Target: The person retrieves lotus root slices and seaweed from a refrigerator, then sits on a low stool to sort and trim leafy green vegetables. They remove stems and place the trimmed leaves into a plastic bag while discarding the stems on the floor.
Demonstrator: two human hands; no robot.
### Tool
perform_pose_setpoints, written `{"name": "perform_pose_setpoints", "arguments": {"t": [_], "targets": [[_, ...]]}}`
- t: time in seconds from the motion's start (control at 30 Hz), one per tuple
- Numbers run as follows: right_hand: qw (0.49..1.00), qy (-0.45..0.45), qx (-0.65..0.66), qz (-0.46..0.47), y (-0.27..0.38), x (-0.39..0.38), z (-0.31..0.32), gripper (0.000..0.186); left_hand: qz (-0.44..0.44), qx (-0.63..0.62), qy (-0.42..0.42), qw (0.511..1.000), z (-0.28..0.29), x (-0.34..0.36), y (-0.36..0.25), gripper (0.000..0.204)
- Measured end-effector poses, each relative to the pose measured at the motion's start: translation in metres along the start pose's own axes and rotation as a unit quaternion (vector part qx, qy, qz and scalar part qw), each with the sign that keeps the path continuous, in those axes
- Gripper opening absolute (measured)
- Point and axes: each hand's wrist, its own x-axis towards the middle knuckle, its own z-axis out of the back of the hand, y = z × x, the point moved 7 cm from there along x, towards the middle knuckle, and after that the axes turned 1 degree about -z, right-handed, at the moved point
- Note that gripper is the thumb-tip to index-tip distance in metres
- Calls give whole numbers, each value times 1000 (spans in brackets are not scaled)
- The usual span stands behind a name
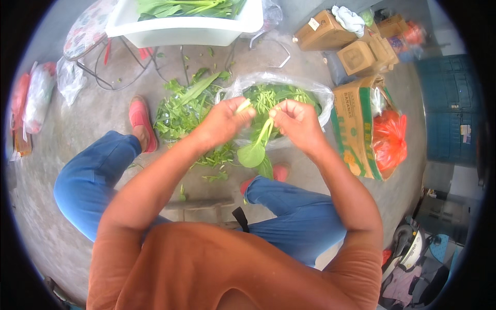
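Note:
My left hand (229, 118) is closed around a short pale green stem piece (243, 107), just left of my right hand (293, 120). My right thumb and fingers pinch a leafy green stalk, whose broad leaf (251, 154) hangs downward between my arms. Beneath both hands lies a translucent plastic bag (322, 94) holding cut stems and greens (284, 93). Loose leafy greens (175, 113) are spread on the concrete floor to the left of the bag, with smaller trimmings trailing toward my legs.
A white tub (183, 36) of greens is up front beside a patterned round stool (88, 28). A cardboard box (351, 129) with an orange bag stands right, more boxes (356, 57) behind. Plastic bags (41, 98) lie far left. A low wooden seat (191, 205) is under me.

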Motion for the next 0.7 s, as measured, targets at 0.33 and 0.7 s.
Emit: {"name": "perform_pose_setpoints", "arguments": {"t": [0.33,0.7], "targets": [[992,55,109,-19,-4,-7,-18,10,23,-43,47,998,-17,-16,-15,12],[990,135,27,-19,-1,-6,-24,12,55,-55,160,984,-20,-10,-3,15]]}}
